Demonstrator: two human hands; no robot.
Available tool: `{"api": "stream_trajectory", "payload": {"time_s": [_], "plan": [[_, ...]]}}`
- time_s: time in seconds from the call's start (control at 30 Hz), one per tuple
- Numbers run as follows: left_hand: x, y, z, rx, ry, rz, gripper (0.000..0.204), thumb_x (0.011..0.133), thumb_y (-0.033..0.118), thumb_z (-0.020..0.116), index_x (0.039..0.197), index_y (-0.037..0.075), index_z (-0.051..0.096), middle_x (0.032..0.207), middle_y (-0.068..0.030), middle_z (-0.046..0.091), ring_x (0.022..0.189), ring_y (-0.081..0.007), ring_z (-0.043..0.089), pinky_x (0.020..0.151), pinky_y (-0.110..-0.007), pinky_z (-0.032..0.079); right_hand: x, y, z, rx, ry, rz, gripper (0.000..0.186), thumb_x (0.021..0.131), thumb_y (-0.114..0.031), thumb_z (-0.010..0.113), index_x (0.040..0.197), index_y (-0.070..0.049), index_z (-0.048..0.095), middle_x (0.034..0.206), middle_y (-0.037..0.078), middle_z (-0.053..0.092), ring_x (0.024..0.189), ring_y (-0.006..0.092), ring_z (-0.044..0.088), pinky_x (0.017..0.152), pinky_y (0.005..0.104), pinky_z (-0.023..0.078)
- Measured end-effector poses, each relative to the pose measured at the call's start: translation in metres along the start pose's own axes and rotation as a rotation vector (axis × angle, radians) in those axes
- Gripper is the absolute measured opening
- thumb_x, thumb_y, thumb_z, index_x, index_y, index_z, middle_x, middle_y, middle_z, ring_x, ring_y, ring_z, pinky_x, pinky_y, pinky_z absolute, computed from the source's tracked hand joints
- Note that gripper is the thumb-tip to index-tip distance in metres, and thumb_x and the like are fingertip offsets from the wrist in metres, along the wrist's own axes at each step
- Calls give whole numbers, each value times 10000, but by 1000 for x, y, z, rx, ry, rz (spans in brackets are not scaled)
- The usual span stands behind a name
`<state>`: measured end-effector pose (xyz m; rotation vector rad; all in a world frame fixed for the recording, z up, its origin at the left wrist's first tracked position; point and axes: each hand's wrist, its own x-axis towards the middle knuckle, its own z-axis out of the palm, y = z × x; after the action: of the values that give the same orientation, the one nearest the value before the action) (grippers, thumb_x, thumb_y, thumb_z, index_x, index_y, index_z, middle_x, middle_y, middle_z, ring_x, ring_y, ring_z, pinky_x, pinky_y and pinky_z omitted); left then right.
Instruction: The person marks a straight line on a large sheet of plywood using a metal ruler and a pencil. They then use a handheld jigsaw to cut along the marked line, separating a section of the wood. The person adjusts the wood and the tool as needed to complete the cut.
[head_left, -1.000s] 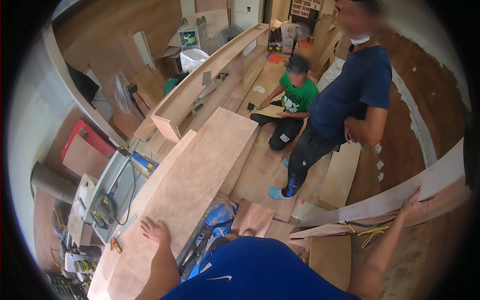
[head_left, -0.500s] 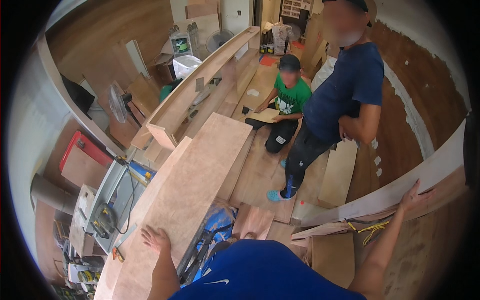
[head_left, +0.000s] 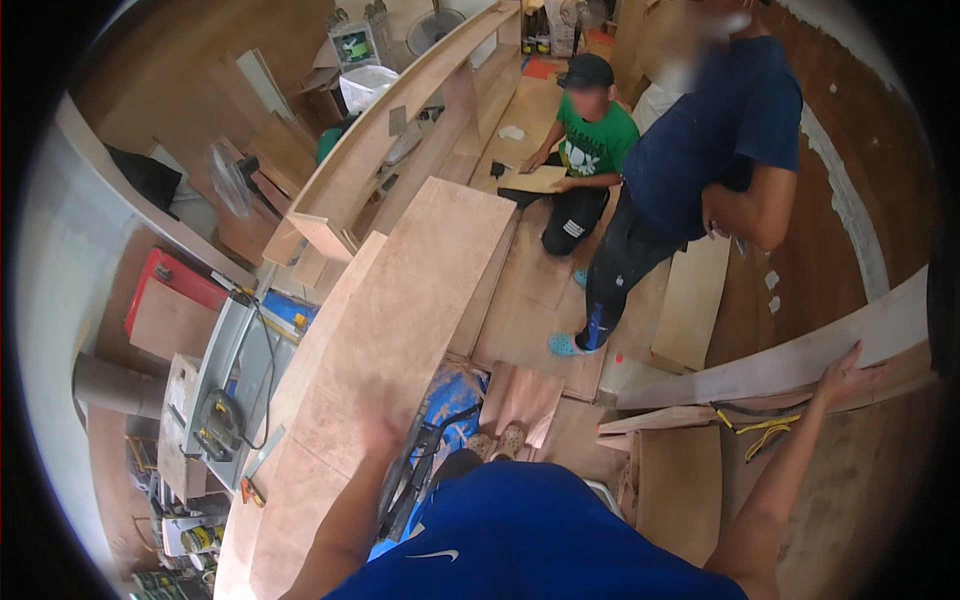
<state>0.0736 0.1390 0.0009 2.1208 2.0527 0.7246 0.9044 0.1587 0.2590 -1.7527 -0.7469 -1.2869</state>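
Note:
My left hand point(head_left: 378, 428), smeared by motion, is over the right edge of a long plywood board point(head_left: 410, 270); its fingers cannot be made out. My right hand point(head_left: 846, 380) is open at the far right, fingers stretched out against the upper edge of a long pale panel point(head_left: 760, 372). Left of the plywood board lie a steel ruler or square point(head_left: 265, 448) and a small orange-handled tool point(head_left: 252, 492). Yellow cables point(head_left: 770, 432) hang below my right hand.
A person in green point(head_left: 590, 140) kneels holding a thin board point(head_left: 535, 180); another in navy point(head_left: 715, 130) stands beside them. A long wooden frame point(head_left: 375, 140) stands behind the plywood. At left are a corded power tool point(head_left: 218, 422) and a red case point(head_left: 165, 285). Blue sheeting point(head_left: 450, 400) lies near my feet.
My left hand has moved right across the plywood to its edge. The view has tilted down, showing my feet. My right hand stays against the panel.

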Motion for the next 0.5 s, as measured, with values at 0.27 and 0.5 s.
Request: {"api": "stream_trajectory", "payload": {"time_s": [0.27, 0.5], "plan": [[-93, 2, 178, -106, -1368, -45, 753, 969, 642, 575, 1517, 128, 533, 1412, -267, 623, 1283, -424, 622, 1085, -484, 481, -38, 21, 16, -207, -36, -246, 985, 998, -454, 672, 1613, 121, 160, 1677, 349, 187, 1561, 482, 209, 1279, 518, 203], [-97, -22, 213, -120, -1597, -49, 767, 896, 726, 599, 1251, 60, 738, 1321, -221, 695, 1208, -380, 678, 1036, -443, 514, -36, 14, -5, -309, -175, -81, 1064, 966, -479, 708, 1613, 124, 116, 1673, 345, 197, 1551, 484, 238, 1272, 529, 220]]}}
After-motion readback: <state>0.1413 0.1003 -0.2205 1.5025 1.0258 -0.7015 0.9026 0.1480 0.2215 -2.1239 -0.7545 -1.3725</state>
